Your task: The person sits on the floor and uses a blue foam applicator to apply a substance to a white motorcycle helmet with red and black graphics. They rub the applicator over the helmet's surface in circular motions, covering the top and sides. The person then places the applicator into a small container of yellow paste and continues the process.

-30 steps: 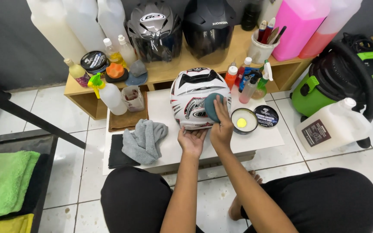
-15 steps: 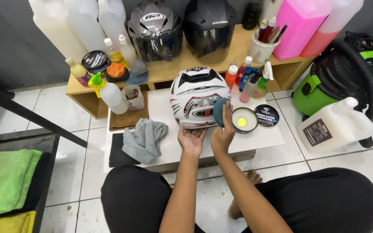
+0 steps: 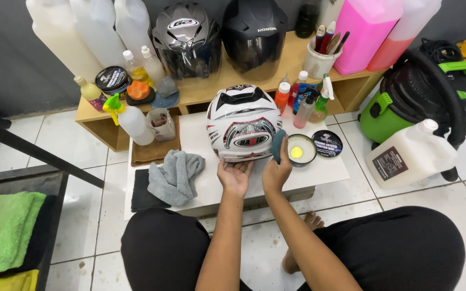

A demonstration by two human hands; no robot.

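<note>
At the far left, a folded green towel [image 3: 4, 229] is seen on a dark stand, and further in, a grey cloth [image 3: 176, 173] is bunched on the low white table [image 3: 327, 170], well apart from the hands. The white patterned helmet [image 3: 239, 123] is stood in the middle of that table, rear face towards the wearer of the camera.

The left hand [image 3: 234, 175] is laid palm up against the helmet's lower edge, fingers together and slightly cupped, so that the shell is steadied from below. The shell is judged rigid, rounded and glossy, hence slippery and inclined to roll; a safe hold is best taken at the bottom rim, where the hand already sits, rather than on the smooth dome. Moderate weight is to be expected, and the finish is likely to be scratched by grit.

The right hand [image 3: 276, 171] is closed around a small dark teal applicator pad [image 3: 278, 145], pinched between thumb and fingers and held against the helmet's lower right side. The pad is judged soft, light and compressible.

Just to the right, an open round tin [image 3: 301, 150] with pale contents is set, its black lid [image 3: 327, 143] beside it.
</note>
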